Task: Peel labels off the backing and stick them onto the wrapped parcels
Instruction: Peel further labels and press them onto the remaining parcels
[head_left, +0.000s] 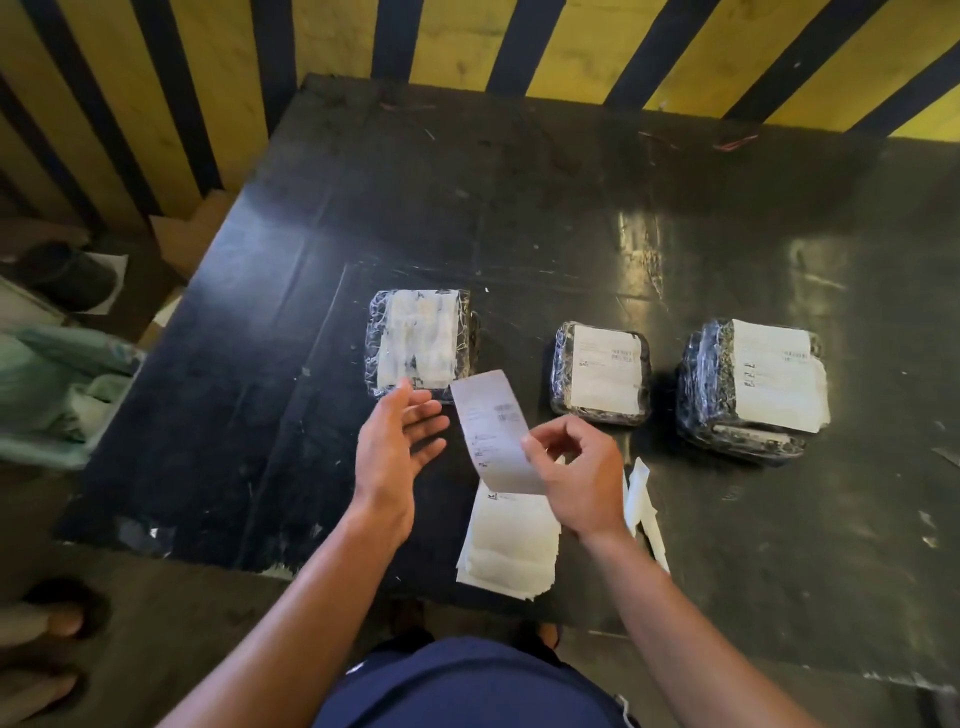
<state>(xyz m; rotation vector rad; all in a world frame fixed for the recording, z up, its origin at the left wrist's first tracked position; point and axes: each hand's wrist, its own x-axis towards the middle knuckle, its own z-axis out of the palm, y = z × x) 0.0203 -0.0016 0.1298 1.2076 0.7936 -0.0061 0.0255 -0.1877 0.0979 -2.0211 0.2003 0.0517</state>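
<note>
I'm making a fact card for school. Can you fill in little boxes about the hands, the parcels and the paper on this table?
right hand: right hand pinches a white printed paper label, held above the table
left hand: left hand open, fingers straight, holding nothing, beside the label
parcels: three plastic-wrapped dark parcels in a row, left parcel, middle parcel, right parcel
parcel tops: each shows white paper
paper stack: white sheets at the near edge
table: black scuffed tabletop

Dim, warm indoor light. Glare patches on glossy black bench (649, 249), upper right; left side falls dark. Wide-angle bowing at frame edges. Slight softness throughout; label print unreadable, left margin blurred.
</note>
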